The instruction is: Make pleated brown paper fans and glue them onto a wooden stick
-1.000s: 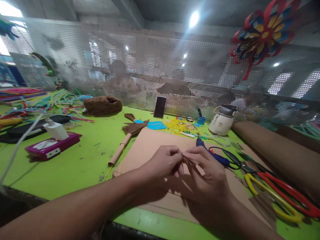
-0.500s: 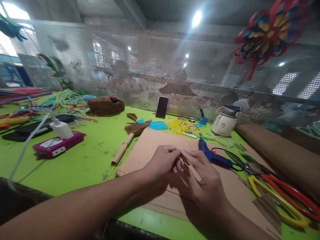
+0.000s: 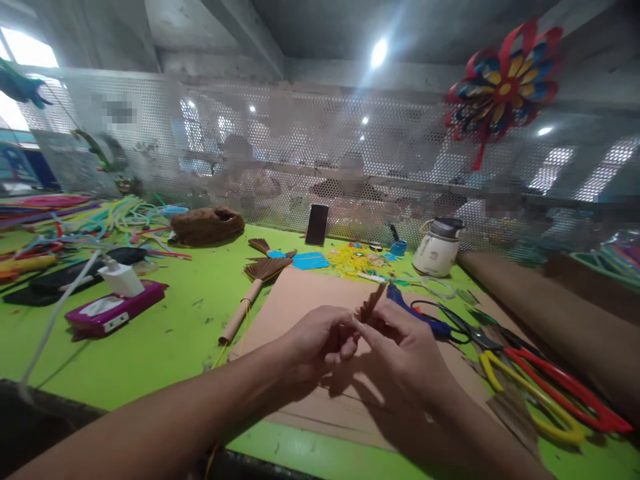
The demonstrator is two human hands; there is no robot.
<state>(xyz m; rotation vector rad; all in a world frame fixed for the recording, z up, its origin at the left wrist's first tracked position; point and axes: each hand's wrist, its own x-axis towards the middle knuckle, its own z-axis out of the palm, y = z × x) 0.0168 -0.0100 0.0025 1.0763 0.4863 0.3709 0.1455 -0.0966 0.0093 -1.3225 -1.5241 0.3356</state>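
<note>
Between my two hands is a small piece of pleated brown paper [image 3: 370, 301], its folded edge standing up above the fingers. My left hand [image 3: 327, 339] pinches its lower end. On the other side, my right hand [image 3: 400, 337] grips the same piece between thumb and fingers. Both hands hover over a stack of tan paper sheets [image 3: 305, 300]. Left of the sheets lies a rolled paper tube [image 3: 240, 312] wound with yellow string, with fanned brown paper pieces [image 3: 267, 268] at its top end.
A blue glue gun [image 3: 435, 325], black scissors [image 3: 467, 327], and red- and yellow-handled scissors [image 3: 565, 380] lie right. Behind are yellow shreds [image 3: 350, 261], a phone [image 3: 317, 225] and a white jug [image 3: 436, 250]. A purple power strip [image 3: 117, 310] sits left; a brown roll [image 3: 540, 300] lies far right.
The pleated paper now sticks up above my fingers, where before it was mostly hidden between them. My right hand has turned slightly. The whole view has shifted a little.
</note>
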